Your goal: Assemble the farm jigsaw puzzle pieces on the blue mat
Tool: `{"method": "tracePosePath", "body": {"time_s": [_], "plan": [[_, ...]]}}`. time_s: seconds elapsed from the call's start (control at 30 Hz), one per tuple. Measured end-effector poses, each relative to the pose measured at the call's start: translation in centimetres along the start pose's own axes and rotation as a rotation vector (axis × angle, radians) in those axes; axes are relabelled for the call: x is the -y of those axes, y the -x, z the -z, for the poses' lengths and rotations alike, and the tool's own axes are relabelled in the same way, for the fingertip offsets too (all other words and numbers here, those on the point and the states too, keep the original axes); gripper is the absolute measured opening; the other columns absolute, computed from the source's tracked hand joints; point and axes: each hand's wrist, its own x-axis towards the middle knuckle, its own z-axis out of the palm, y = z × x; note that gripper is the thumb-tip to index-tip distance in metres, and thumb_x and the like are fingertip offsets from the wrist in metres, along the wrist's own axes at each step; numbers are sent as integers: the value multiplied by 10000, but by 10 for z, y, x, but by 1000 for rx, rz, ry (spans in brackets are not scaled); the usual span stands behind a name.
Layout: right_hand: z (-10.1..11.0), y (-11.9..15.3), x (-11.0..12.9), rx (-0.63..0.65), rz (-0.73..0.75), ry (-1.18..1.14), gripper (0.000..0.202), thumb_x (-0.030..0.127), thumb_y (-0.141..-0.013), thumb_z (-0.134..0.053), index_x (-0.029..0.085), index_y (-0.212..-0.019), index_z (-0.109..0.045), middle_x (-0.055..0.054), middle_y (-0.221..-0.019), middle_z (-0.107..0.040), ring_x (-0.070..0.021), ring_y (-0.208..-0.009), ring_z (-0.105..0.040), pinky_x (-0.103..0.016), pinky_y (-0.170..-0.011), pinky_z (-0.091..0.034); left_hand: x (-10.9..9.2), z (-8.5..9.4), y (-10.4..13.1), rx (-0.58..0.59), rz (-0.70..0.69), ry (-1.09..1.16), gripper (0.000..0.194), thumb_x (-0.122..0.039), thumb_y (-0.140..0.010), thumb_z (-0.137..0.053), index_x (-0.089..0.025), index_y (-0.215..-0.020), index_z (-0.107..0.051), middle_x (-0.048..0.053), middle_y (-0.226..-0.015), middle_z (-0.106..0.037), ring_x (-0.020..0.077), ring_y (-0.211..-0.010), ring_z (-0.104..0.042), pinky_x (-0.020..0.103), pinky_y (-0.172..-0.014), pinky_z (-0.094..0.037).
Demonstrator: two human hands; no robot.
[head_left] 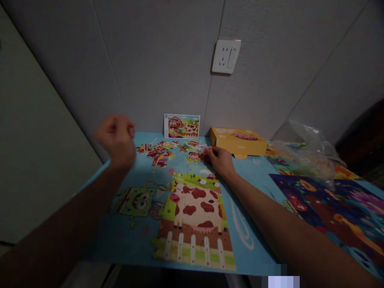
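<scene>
My left hand is raised in the air to the left, curled into a fist and slightly blurred, with nothing visible in it. At the back of the table, my right hand has its fingers pinched on a small puzzle piece at the right end of a heap of loose puzzle pieces. Nearer to me lies a joined puzzle section showing a spotted cow, a white fence and sheep. Against the wall leans a reference picture card with a barn and the same cow.
A yellow box lies at the back right, beside crumpled clear plastic. A dark, colourful puzzle covers the right side. The blue tabletop carries a cartoon print. A socket is on the grey wall.
</scene>
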Motion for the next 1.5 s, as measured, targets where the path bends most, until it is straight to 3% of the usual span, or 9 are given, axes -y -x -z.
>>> {"method": "tracePosePath", "body": {"time_s": [0.13, 0.37, 0.5, 0.63, 0.87, 0.97, 1.23, 1.37, 1.5], "plan": [[-1, 0, 1, 37, 57, 38, 233, 299, -905, -510, 151, -813, -664, -66, -726, -669, -165, -640, -548, -255, -588, -311, 35, -15, 26, 186, 69, -341, 246, -310, -791, -607, -158, -598, -608, -45, -471, -461, 96, -482, -433, 235, -515, -325], [2, 13, 20, 46, 250, -171, 199, 218, -831, -604, 150, -1009, -660, -70, -839, -692, -178, -715, -586, -274, -671, -402, 30, -22, 36, 777, -173, -315, 563, -435, -790, -649, -220, -1308, -596, 48, -1059, -695, 89, -572, -523, 224, -582, -425], [1, 31, 38, 167, 341, -439, 237, 264, -845, -630, 187, -1069, -637, -19, -802, -685, -157, -706, -599, -276, -698, -433, 15, -25, 51, 1033, -253, -266, 763, -402, -804, -679, -215, -1485, -388, -32, -723, -661, 99, -526, -505, 222, -587, -428], [-1, 39, 44, 219, 328, -460, 230, 263, -841, -646, 184, -1057, -645, -2, -777, -667, -139, -680, -567, -275, -686, -413, 15, -28, 60, 970, -328, -222, 570, -392, -854, -649, -173, -1368, -539, -61, -557, -565, 100, -515, -489, 212, -564, -399], [2, 38, 41, 305, 398, -300, 139, 259, -879, -596, 170, -863, -702, -22, -789, -685, -134, -689, -547, -272, -673, -380, 29, -27, 51, 888, -222, -73, 291, -329, -886, -584, -161, -1114, -651, 34, -901, -717, 119, -743, -648, 202, -648, -487], [3, 39, 43, 322, 440, -266, 184, 266, -884, -582, 164, -774, -688, -20, -732, -665, -132, -668, -534, -269, -660, -368, 25, -27, 54, 899, -179, -56, 229, -314, -887, -559, -152, -1023, -644, -13, -674, -654, 100, -593, -599, 183, -542, -447], [5, 42, 46, 137, 315, -362, 286, 376, -909, -520, 160, -783, -660, -3, -653, -614, -119, -578, -479, -252, -576, -338, 16, -21, 58, 1053, -46, 26, 530, -277, -871, -541, -173, -1380, -440, 8, -776, -707, 96, -550, -618, 186, -524, -448], [4, 34, 39, -18, 168, -327, 328, 416, -896, -525, 168, -714, -641, 0, -614, -605, -120, -549, -476, -253, -556, -326, 22, -23, 51, 913, -121, -211, 383, -328, -852, -585, -198, -1211, -617, 1, -850, -712, 64, -462, -510, 204, -518, -433], [2, 16, 18, -153, -75, -209, 343, 449, -878, -543, 167, -713, -648, -26, -628, -646, -147, -571, -533, -262, -559, -322, 29, -25, 42, 733, -73, -404, 337, -305, -856, -545, -199, -1153, -664, 39, -995, -714, 155, -780, -662, 267, -761, -526]]}}
